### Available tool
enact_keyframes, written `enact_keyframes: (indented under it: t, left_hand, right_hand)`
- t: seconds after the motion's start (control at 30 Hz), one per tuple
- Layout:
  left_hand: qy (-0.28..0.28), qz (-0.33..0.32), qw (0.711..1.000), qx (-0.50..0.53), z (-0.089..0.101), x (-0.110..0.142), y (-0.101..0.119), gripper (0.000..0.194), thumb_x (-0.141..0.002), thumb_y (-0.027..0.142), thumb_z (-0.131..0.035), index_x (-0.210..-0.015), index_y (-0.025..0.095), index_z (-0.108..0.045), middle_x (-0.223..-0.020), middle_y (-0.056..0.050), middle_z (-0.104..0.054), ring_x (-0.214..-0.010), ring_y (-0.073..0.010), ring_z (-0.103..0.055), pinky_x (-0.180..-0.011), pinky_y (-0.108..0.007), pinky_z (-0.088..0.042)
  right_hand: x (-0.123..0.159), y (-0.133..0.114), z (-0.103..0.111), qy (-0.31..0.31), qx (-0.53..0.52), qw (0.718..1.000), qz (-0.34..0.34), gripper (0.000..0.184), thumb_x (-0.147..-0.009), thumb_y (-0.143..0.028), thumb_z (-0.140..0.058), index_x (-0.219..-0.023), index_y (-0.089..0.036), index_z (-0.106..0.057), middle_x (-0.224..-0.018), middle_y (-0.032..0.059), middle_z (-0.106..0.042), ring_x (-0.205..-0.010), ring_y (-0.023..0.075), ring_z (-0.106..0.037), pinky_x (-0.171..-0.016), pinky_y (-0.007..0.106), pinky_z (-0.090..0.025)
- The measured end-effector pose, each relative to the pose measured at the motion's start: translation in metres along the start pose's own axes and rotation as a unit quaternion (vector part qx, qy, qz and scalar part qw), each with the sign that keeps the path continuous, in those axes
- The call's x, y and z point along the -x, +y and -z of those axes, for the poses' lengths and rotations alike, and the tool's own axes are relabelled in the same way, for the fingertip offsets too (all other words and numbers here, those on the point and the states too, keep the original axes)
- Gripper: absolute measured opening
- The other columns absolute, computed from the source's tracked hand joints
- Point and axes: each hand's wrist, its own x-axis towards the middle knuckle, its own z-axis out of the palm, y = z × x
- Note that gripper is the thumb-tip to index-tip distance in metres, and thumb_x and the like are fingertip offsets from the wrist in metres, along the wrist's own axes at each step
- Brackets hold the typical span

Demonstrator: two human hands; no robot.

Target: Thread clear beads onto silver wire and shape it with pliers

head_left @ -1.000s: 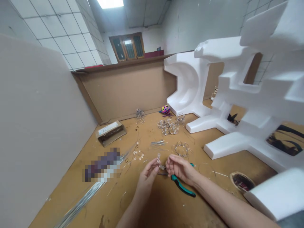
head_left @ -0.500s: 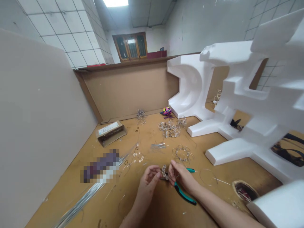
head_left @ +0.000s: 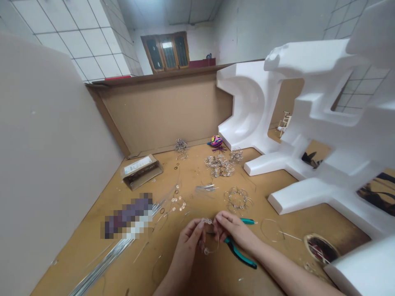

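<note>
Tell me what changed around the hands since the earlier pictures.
The beaded wire has gone from a tight bunch to a loop hanging down from between the left hand and right hand. The teal-handled pliers stayed beneath the hands.

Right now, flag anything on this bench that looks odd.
A small pink, yellow and blue patterned ball with dark spindly legs looks out of place: bright and toy-like among the clear beaded wire rings. At lower right, a round dark-edged patch looks scorched.
</note>
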Motion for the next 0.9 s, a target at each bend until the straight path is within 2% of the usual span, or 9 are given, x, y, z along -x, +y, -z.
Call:
enact_keyframes:
  t: [0.1, 0.2, 0.3, 0.47, 0.57, 0.67, 0.73, 0.83, 0.9]
  left_hand:
    - [-0.010, 0.014, 1.000, -0.017, 0.005, -0.002, -0.001, 0.026, -0.074, 0.041, -0.059, -0.079, 0.016, -0.062, -0.053, 0.003, -0.053, -0.046, -0.0079, -0.041, -0.046, -0.019, -0.031]
    - [-0.048, -0.009, 0.999, -0.022, 0.004, -0.001, 0.000, 0.026, -0.070, 0.038, -0.064, -0.084, 0.016, -0.064, -0.069, -0.002, -0.065, -0.061, -0.0124, -0.054, -0.057, -0.021, -0.039]
    - [-0.029, -0.028, 0.999, -0.020, 0.002, 0.002, 0.002, 0.026, -0.070, 0.037, -0.065, -0.087, 0.017, -0.063, -0.065, 0.000, -0.062, -0.058, -0.0113, -0.052, -0.056, -0.021, -0.040]
    - [-0.020, -0.045, 0.999, 0.004, 0.005, 0.002, 0.003, 0.033, -0.078, 0.040, -0.054, -0.103, 0.018, -0.058, -0.081, -0.004, -0.063, -0.059, -0.0109, -0.052, -0.055, -0.022, -0.041]
    - [-0.026, -0.047, 0.998, -0.033, 0.005, 0.002, 0.003, 0.027, -0.077, 0.037, -0.057, -0.094, 0.017, -0.063, -0.082, -0.005, -0.065, -0.068, -0.0128, -0.054, -0.061, -0.022, -0.041]
    - [-0.045, -0.037, 0.996, -0.061, 0.004, 0.002, 0.001, 0.022, -0.075, 0.036, -0.059, -0.080, 0.015, -0.067, -0.071, -0.004, -0.064, -0.066, -0.0128, -0.053, -0.060, -0.021, -0.040]
    - [-0.043, -0.040, 0.997, -0.052, 0.002, 0.001, -0.001, 0.025, -0.077, 0.037, -0.057, -0.077, 0.015, -0.067, -0.066, -0.003, -0.062, -0.060, -0.0121, -0.052, -0.057, -0.021, -0.040]
    - [-0.031, -0.046, 0.998, -0.026, 0.002, -0.001, -0.005, 0.027, -0.077, 0.038, -0.056, -0.080, 0.015, -0.067, -0.066, -0.004, -0.063, -0.058, -0.0124, -0.052, -0.056, -0.023, -0.041]
    - [-0.031, -0.041, 0.998, -0.022, 0.003, -0.002, -0.005, 0.027, -0.076, 0.039, -0.057, -0.081, 0.014, -0.068, -0.065, -0.004, -0.063, -0.057, -0.0125, -0.052, -0.055, -0.023, -0.041]
  right_hand:
    - [0.002, -0.002, 0.001, -0.023, 0.056, 0.998, 0.001, 0.040, -0.078, -0.054, -0.049, -0.073, -0.015, -0.051, -0.058, -0.0019, -0.054, -0.046, 0.0077, -0.049, -0.040, 0.017, -0.033]
    - [0.005, -0.004, 0.000, -0.061, 0.098, 0.993, -0.013, 0.037, -0.077, -0.051, -0.052, -0.079, -0.014, -0.055, -0.058, -0.0023, -0.056, -0.043, 0.0051, -0.044, -0.037, 0.016, -0.025]
    - [0.006, -0.004, 0.001, -0.077, 0.100, 0.991, -0.043, 0.036, -0.070, -0.048, -0.062, -0.081, -0.015, -0.055, -0.057, -0.0035, -0.055, -0.040, 0.0042, -0.042, -0.035, 0.017, -0.024]
    - [0.002, -0.007, 0.005, 0.009, 0.062, 0.998, 0.015, 0.036, -0.070, -0.051, -0.060, -0.074, -0.017, -0.048, -0.059, -0.0031, -0.057, -0.042, 0.0063, -0.048, -0.037, 0.017, -0.033]
    - [0.003, -0.012, 0.007, 0.028, 0.078, 0.996, 0.039, 0.035, -0.072, -0.051, -0.059, -0.073, -0.017, -0.048, -0.059, -0.0027, -0.056, -0.044, 0.0071, -0.050, -0.040, 0.019, -0.037]
    - [0.006, -0.015, 0.005, 0.015, 0.095, 0.995, 0.038, 0.034, -0.073, -0.050, -0.058, -0.074, -0.017, -0.050, -0.058, -0.0020, -0.055, -0.047, 0.0085, -0.051, -0.044, 0.022, -0.040]
    - [0.008, -0.016, 0.004, 0.013, 0.103, 0.994, 0.037, 0.034, -0.072, -0.048, -0.060, -0.081, -0.017, -0.052, -0.063, -0.0004, -0.057, -0.053, 0.0100, -0.052, -0.048, 0.023, -0.042]
    - [0.008, -0.016, 0.005, 0.046, 0.109, 0.991, 0.070, 0.042, -0.069, -0.045, -0.064, -0.100, -0.019, -0.053, -0.085, 0.0040, -0.060, -0.064, 0.0113, -0.053, -0.058, 0.026, -0.044]
    - [0.007, -0.016, 0.007, 0.050, 0.115, 0.989, 0.083, 0.043, -0.071, -0.045, -0.062, -0.104, -0.020, -0.054, -0.092, 0.0053, -0.060, -0.067, 0.0122, -0.053, -0.061, 0.028, -0.044]
